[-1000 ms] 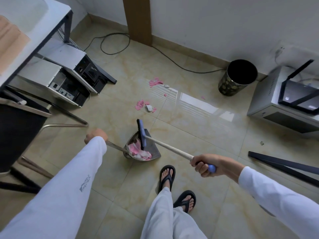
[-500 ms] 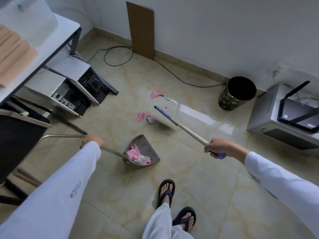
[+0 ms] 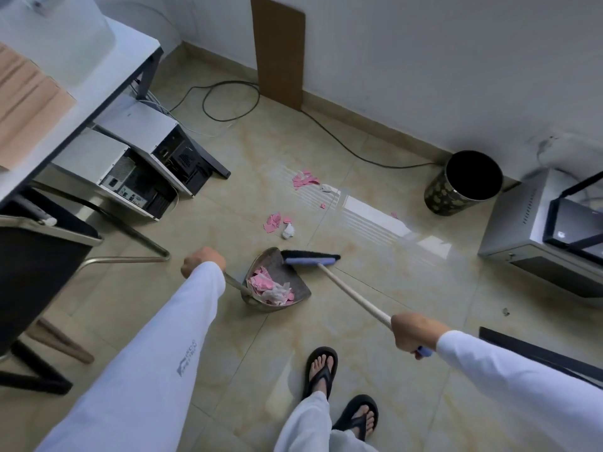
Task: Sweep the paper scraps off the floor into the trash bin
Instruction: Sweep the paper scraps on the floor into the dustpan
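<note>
Open tiled floor [image 3: 375, 288] runs between the computer cases [image 3: 137, 171] on the left and the metal cabinet [image 3: 522, 223] on the right. The trash bin [image 3: 440, 194] stands by the wall. Pink paper scraps [image 3: 273, 221] lie beyond the dustpan [image 3: 282, 265], with more inside it. The left hand [image 3: 202, 261] is fisted around the dustpan's handle. The right hand [image 3: 416, 332] grips the broom [image 3: 310, 257], whose head is at the pan's far edge.

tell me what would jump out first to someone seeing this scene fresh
The pink paper scraps stand out: a heap already sits in the metal dustpan at centre, held by the left hand, and two loose clusters lie on the tiled floor just beyond it. The right hand grips the broom, its blue head resting at the dustpan's far edge. A black trash bin stands by the wall on the right.
</note>
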The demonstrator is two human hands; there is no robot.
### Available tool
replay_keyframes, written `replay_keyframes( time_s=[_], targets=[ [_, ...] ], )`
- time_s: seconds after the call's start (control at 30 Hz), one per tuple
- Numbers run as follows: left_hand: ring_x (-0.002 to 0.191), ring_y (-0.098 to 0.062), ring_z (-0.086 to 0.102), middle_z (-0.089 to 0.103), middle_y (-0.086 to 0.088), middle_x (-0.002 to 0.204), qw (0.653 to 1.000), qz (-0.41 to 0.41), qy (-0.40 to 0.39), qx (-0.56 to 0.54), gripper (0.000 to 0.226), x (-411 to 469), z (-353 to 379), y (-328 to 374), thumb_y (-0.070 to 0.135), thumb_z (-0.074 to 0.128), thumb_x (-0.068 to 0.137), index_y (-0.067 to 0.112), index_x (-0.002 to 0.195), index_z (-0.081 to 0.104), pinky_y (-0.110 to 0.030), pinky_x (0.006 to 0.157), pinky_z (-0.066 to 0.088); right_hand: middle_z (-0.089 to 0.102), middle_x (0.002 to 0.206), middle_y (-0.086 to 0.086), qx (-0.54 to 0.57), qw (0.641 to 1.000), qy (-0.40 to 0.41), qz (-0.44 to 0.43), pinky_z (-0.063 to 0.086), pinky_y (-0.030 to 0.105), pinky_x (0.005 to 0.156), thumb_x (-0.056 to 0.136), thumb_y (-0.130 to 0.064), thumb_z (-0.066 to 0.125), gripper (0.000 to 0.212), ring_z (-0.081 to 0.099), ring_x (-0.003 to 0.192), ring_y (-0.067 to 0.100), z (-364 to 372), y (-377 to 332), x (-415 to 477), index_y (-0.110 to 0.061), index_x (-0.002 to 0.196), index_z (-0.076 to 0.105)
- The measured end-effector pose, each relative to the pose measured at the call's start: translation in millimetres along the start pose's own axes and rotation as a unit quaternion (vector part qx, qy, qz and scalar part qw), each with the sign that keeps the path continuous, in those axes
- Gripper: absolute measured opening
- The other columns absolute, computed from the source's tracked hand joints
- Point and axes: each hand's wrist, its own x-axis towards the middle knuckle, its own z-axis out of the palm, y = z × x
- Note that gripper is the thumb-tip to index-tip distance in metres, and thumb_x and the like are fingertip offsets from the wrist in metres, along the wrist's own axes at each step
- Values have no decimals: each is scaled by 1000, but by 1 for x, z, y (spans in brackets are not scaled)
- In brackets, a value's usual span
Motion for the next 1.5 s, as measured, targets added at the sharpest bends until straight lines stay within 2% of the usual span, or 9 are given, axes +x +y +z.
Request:
replay_keyframes(
  time_s=[0.33, 0.5, 0.67, 0.77, 0.87, 1.0, 1.07, 1.17, 1.5],
  targets=[
    [110, -29, 59, 63, -11, 112, 1000, -11, -13, 15, 21, -11, -10, 7, 11, 47, 94, 7, 103, 65, -31, 82, 44, 53, 58, 4, -114, 992, 15, -44, 33, 24, 37, 81, -11, 48, 27, 47, 42, 19, -66, 32, -31, 0, 101, 63],
    [108, -35, 62, 65, -18, 112, 999, 25, -29, 1, 29, 0, -1, -8, 13, 52, 92, -1, 114, 66, -38, 85, 50, 58, 70, 8, -72, 996, 47, -17, 35, 25, 42, 85, -13, 49, 29, 50, 51, 21, -98, 79, -46, -1, 108, 62],
    [90, -31, 64, 69, -14, 96, 998, -17, -58, 0, 17, 19, 22, 2, 15, 57, 84, 3, 87, 69, -31, 74, 51, 57, 70, 6, 4, 996, 82, 20, 38, 23, 46, 89, -14, 52, 25, 50, 53, 18, -135, 136, -35, -1, 109, 60],
    [94, -33, 68, 70, -17, 103, 998, -7, -56, -19, 30, 36, 50, 26, 22, 57, 84, 2, 102, 71, -39, 82, 55, 54, 65, 4, 41, 993, 106, 44, 34, 22, 39, 91, -15, 50, 20, 46, 48, 16, -158, 165, -19, -2, 103, 58],
    [77, -27, 63, 69, -11, 90, 997, -15, -61, -40, 15, -7, 36, 56, 16, 56, 83, 8, 80, 69, -29, 65, 49, 54, 60, 5, 68, 987, 132, 59, 34, 21, 41, 90, -15, 49, 14, 45, 46, 17, -180, 189, 3, -5, 84, 57],
    [99, -37, 66, 68, -21, 104, 997, -6, -36, -64, 32, -15, 52, 92, 18, 54, 85, -2, 105, 70, -44, 88, 54, 53, 57, 7, 125, 982, 133, 54, 35, 21, 47, 86, -17, 54, 20, 44, 47, 20, -205, 219, 40, -6, 69, 58],
    [95, -34, 64, 68, -18, 103, 998, -17, -19, -59, 26, -51, 37, 109, 14, 54, 85, 0, 98, 70, -37, 84, 52, 53, 52, 5, 140, 980, 131, 52, 36, 19, 48, 84, -18, 56, 24, 45, 46, 21, -208, 225, 60, -8, 62, 56],
    [90, -30, 59, 66, -13, 98, 999, -46, -11, -17, 12, -78, 26, 129, 8, 54, 85, 7, 83, 66, -29, 73, 43, 52, 43, 2, 154, 984, 85, 37, 38, 18, 48, 80, -19, 57, 30, 46, 40, 20, -202, 230, 90, -10, 51, 54],
    [95, -30, 60, 66, -13, 100, 997, -76, 13, 29, 19, -73, 25, 154, 11, 54, 87, 5, 94, 71, -29, 75, 43, 47, 49, 5, 288, 939, -186, -38, 33, 20, 39, 90, -14, 48, 20, 38, 38, 14, -99, 213, 100, -8, 71, 45]
  ],
)
